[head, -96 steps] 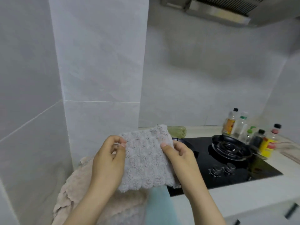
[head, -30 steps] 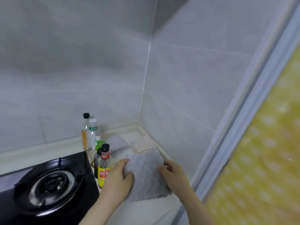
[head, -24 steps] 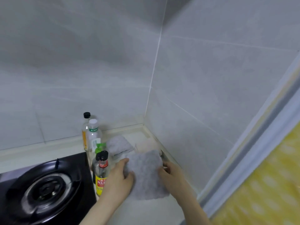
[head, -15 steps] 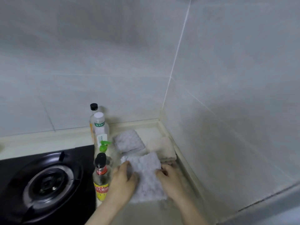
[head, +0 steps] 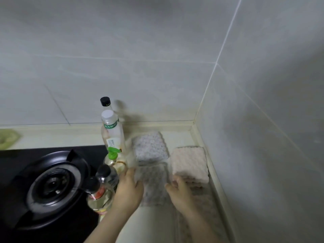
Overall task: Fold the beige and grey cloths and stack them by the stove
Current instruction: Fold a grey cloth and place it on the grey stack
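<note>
Fingers [head: 131,172] of left hand [head: 129,190] and right hand [head: 179,192] pinched the grey cloth [head: 153,188], apparently laying it flat beside the stove [head: 52,186].

The light is dim and soft, and a bit grey-green. The tall clear plastic bottle with the black cap [head: 105,103] throws a fuzzy shadow to its right on the pale grey tiled wall [head: 140,58]. The left hand [head: 128,190], the right hand [head: 178,191] and the folded grey fluffy cloth [head: 154,183] between them look smeared. The round black stove burner [head: 52,187] has a pale shine. Tile lines bend near the edges.
</note>
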Demonstrator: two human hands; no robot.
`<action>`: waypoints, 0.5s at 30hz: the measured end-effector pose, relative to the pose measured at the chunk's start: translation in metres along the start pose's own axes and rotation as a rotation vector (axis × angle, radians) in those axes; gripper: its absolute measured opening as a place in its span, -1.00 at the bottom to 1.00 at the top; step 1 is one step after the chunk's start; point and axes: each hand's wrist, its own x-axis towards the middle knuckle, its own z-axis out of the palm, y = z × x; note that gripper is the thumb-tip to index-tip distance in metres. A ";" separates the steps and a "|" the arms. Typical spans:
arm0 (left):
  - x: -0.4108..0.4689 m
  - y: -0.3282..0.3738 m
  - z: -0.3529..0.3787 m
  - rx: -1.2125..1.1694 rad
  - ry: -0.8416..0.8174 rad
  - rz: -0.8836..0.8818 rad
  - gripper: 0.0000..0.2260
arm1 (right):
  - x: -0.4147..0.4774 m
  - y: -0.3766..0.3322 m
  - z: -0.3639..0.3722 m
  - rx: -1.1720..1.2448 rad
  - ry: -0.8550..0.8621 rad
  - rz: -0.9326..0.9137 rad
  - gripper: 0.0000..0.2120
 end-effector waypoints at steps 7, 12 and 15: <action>-0.008 0.007 0.002 -0.057 0.025 0.040 -0.63 | 0.004 0.001 -0.005 0.010 0.006 -0.054 -0.65; -0.025 0.027 -0.010 -0.101 0.054 0.111 -0.64 | -0.011 -0.018 -0.007 0.017 0.041 -0.171 -0.68; -0.040 0.037 -0.030 -0.161 0.123 0.184 -0.63 | -0.030 -0.045 -0.010 0.040 0.059 -0.278 -0.69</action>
